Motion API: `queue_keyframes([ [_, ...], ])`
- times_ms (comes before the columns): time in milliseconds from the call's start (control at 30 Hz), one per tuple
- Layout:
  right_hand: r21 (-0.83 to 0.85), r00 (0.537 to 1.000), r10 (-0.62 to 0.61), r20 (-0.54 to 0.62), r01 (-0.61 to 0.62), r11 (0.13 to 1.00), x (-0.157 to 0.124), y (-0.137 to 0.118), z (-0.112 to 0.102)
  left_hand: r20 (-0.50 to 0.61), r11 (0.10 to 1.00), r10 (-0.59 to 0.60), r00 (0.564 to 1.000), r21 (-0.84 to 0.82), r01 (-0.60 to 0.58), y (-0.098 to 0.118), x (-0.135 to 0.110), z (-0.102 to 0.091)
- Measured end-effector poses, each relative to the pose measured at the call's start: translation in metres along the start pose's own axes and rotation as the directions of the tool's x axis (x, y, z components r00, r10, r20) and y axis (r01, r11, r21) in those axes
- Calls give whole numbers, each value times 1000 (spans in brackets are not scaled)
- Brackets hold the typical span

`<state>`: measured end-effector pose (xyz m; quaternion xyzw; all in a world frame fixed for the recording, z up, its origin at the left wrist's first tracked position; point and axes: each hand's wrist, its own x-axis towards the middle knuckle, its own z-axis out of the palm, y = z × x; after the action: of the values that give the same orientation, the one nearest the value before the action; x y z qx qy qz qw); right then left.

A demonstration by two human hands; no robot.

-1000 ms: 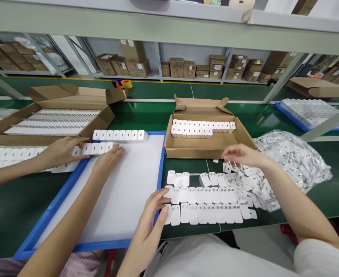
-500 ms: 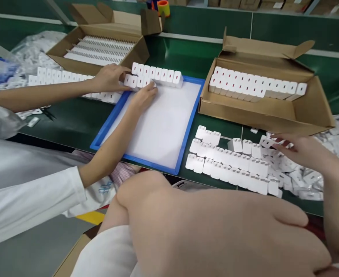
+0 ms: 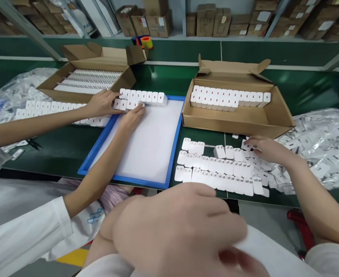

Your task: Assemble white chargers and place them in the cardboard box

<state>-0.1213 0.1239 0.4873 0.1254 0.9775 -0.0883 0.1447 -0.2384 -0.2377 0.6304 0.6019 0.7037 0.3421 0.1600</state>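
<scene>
My left hand (image 3: 178, 227) is large and close to the camera, low in the middle, back upward and slightly blurred. Its fingers are curled, and the palm side is hidden. Over by the loose parts, my right hand (image 3: 269, 150) has its fingertips closed on a white charger (image 3: 246, 145) with a small dark slot. Left of that hand, white chargers (image 3: 215, 165) lie in several rows on the green table. Loose ones (image 3: 266, 169) are heaped under and beside the wrist.
A co-worker's two hands (image 3: 131, 119) hold a row of white chargers (image 3: 146, 98) over a blue-framed white tray (image 3: 166, 154). Open cardboard boxes (image 3: 233, 121) with chargers stand behind. A clear bag (image 3: 325, 154) of white parts lies at right.
The view has tilted up, showing shelves behind. My left hand has shifted left, its fingers now looking more curled. My right hand stays at the same charger.
</scene>
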Motion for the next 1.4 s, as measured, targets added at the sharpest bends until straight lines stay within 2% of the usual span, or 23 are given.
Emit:
queue_keyframes([
  [33,-6,1000,-14,8,14,1000,1,0,1,72,994,40,997,97,-47,1,1,5],
  [67,-12,1000,-24,14,24,1000,2,1,1,204,976,153,967,124,-181,-2,4,9],
  [100,-18,999,-29,18,30,999,3,2,2,303,957,174,937,172,-234,-10,10,13],
  [133,-25,999,-33,22,33,999,5,3,3,355,950,141,924,214,-227,-21,18,17],
  [233,-39,998,-51,30,52,998,12,6,4,324,941,-102,940,337,-15,-54,50,36],
  [300,-50,997,-67,32,69,996,17,7,3,325,911,-197,925,409,50,-71,75,54],
  [400,-65,996,-87,20,88,994,22,6,1,353,903,-235,906,425,68,-88,110,80],
  [467,-63,994,-106,-8,105,992,22,5,-2,400,904,-273,875,418,91,-96,128,92],
  [567,-34,988,-121,-97,118,992,15,4,-7,482,913,-323,814,385,135,-105,145,97],
  [667,32,969,-101,-226,111,993,1,3,-14,523,934,-312,793,322,155,-109,152,94],
  [767,134,925,-49,-377,106,985,-19,-1,-19,519,950,-283,807,265,163,-111,154,93],
  [933,300,813,75,-578,126,946,-53,-18,-23,464,962,-267,844,183,203,-114,157,96],
  [1000,380,757,140,-638,151,912,-65,-28,-23,396,964,-265,879,138,228,-115,155,90],
  [1067,493,722,213,-658,200,847,-77,-40,-23,287,966,-260,922,73,250,-113,147,77],
  [1133,594,731,242,-638,267,759,-86,-53,-20,170,965,-256,952,-16,262,-111,132,64],
  [1233,651,793,185,-581,316,690,-92,-78,-11,69,946,-236,969,-213,245,-107,98,57],
  [1267,662,816,159,-555,318,678,-91,-88,-7,48,913,-219,974,-342,223,-106,86,59],
  [1300,676,841,130,-525,320,664,-88,-98,-3,21,806,-206,978,-564,181,-105,74,65],
  [1367,712,881,58,-469,338,616,-80,-120,0,38,464,-189,981,-877,124,-101,55,78],
  [1400,722,892,9,-453,360,591,-74,-130,-1,60,292,-185,981,-950,113,-100,48,85],
])
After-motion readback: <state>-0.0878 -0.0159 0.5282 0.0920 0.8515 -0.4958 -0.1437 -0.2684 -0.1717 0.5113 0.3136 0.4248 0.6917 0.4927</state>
